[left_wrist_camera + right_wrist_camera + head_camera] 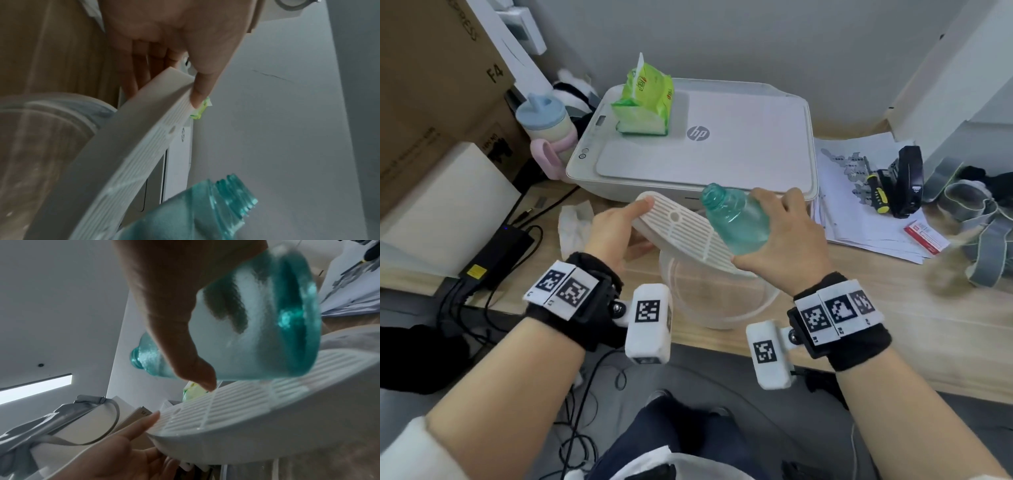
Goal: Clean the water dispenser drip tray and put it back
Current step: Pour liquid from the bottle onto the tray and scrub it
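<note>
The white slatted drip tray (681, 229) (131, 154) (246, 404) is held tilted over a clear plastic bowl (719, 301) (41, 129) on the wooden desk. My left hand (616, 226) (193, 68) grips its left end, thumb on top and fingers underneath. My right hand (787, 240) (176, 321) holds a teal see-through bottle (736, 219) (205, 207) (257, 324) with no cap, lying almost level just above the tray's right part, mouth pointing left and slightly up. Water drops sit on the tray's slats in the right wrist view.
A white printer (698, 144) stands right behind the tray, with a green wipes pack (643, 99) on it. A crumpled tissue (575, 222) lies to the left. Papers (859, 198), a screwdriver and straps lie right. Cables and a power brick (496, 253) hang at the desk's left edge.
</note>
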`<state>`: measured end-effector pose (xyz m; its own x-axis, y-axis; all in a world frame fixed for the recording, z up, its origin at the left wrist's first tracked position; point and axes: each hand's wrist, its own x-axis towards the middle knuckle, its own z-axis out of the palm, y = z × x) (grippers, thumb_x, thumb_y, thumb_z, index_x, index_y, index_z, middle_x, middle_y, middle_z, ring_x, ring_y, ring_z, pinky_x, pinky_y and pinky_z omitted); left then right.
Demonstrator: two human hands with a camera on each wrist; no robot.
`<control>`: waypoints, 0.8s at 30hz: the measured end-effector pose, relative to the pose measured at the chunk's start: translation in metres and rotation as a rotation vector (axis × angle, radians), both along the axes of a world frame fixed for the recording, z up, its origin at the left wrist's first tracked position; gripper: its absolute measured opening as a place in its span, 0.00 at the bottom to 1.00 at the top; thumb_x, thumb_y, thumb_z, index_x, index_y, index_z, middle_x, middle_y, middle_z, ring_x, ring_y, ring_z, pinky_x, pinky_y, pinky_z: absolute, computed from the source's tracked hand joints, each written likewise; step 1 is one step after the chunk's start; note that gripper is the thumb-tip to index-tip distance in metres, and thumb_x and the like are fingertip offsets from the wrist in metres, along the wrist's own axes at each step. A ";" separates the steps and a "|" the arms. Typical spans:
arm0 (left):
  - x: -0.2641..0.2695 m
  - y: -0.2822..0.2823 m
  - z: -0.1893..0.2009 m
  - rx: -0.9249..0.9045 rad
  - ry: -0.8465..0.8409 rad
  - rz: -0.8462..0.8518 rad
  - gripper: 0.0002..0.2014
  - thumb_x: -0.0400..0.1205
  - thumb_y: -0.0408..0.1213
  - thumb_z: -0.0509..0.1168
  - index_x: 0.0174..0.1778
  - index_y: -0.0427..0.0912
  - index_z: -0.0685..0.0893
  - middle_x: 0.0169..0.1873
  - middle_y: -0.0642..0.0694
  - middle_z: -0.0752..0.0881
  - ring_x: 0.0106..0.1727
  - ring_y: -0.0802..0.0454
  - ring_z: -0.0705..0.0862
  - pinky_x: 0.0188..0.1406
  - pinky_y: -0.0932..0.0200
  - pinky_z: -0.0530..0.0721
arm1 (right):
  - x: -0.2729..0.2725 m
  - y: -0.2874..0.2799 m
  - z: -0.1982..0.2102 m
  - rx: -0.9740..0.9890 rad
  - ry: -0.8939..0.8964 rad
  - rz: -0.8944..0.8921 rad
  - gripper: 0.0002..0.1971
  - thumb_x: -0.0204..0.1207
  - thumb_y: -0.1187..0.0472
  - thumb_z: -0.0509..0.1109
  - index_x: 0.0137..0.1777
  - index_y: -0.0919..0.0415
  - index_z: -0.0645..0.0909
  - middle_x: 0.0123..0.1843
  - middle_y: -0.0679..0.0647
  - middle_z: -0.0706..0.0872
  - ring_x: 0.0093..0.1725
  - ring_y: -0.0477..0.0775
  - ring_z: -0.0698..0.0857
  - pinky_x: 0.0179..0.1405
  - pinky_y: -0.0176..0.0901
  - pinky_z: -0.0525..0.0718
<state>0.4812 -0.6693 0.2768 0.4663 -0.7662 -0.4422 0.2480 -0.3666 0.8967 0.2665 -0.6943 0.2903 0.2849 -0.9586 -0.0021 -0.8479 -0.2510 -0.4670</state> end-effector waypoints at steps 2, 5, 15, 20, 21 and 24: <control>0.002 -0.001 -0.003 0.059 0.081 -0.039 0.06 0.75 0.39 0.70 0.40 0.40 0.83 0.33 0.46 0.87 0.28 0.54 0.88 0.29 0.59 0.87 | 0.007 -0.001 0.005 0.031 0.087 0.016 0.42 0.54 0.48 0.75 0.70 0.42 0.63 0.55 0.49 0.63 0.48 0.56 0.77 0.58 0.55 0.77; 0.006 -0.003 -0.006 0.111 0.143 -0.093 0.08 0.76 0.41 0.70 0.42 0.39 0.83 0.35 0.44 0.86 0.37 0.48 0.86 0.41 0.52 0.88 | 0.016 -0.004 0.009 0.049 0.211 0.030 0.42 0.55 0.47 0.74 0.71 0.40 0.61 0.58 0.52 0.65 0.49 0.57 0.77 0.60 0.57 0.75; 0.011 -0.004 -0.005 0.181 0.205 -0.169 0.19 0.75 0.46 0.70 0.54 0.36 0.82 0.41 0.42 0.85 0.46 0.44 0.85 0.54 0.47 0.86 | 0.033 -0.010 0.018 0.058 0.416 0.066 0.42 0.55 0.47 0.74 0.71 0.41 0.61 0.61 0.55 0.67 0.53 0.60 0.80 0.55 0.57 0.71; 0.011 -0.007 -0.004 0.208 0.244 -0.168 0.22 0.74 0.48 0.71 0.57 0.36 0.81 0.41 0.42 0.85 0.45 0.44 0.86 0.43 0.51 0.87 | 0.039 -0.009 0.020 0.064 0.445 0.085 0.41 0.55 0.49 0.75 0.71 0.43 0.63 0.62 0.57 0.67 0.53 0.61 0.80 0.56 0.58 0.70; 0.011 -0.007 -0.003 0.210 0.253 -0.168 0.20 0.74 0.47 0.71 0.55 0.36 0.81 0.40 0.42 0.84 0.44 0.45 0.85 0.42 0.51 0.87 | 0.040 -0.009 0.020 0.064 0.451 0.090 0.41 0.55 0.49 0.75 0.71 0.43 0.63 0.62 0.56 0.67 0.53 0.61 0.80 0.55 0.58 0.70; 0.009 -0.008 -0.002 0.211 0.281 -0.168 0.14 0.75 0.43 0.70 0.50 0.38 0.80 0.36 0.43 0.83 0.39 0.47 0.85 0.41 0.53 0.88 | 0.043 -0.011 0.020 0.070 0.480 0.099 0.41 0.55 0.49 0.75 0.70 0.42 0.63 0.62 0.56 0.67 0.51 0.61 0.79 0.56 0.58 0.69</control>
<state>0.4904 -0.6774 0.2746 0.1798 -0.7001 -0.6911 0.3943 -0.5923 0.7026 0.3093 -0.7049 0.3108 0.3254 -0.9199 -0.2187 -0.9452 -0.3230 -0.0477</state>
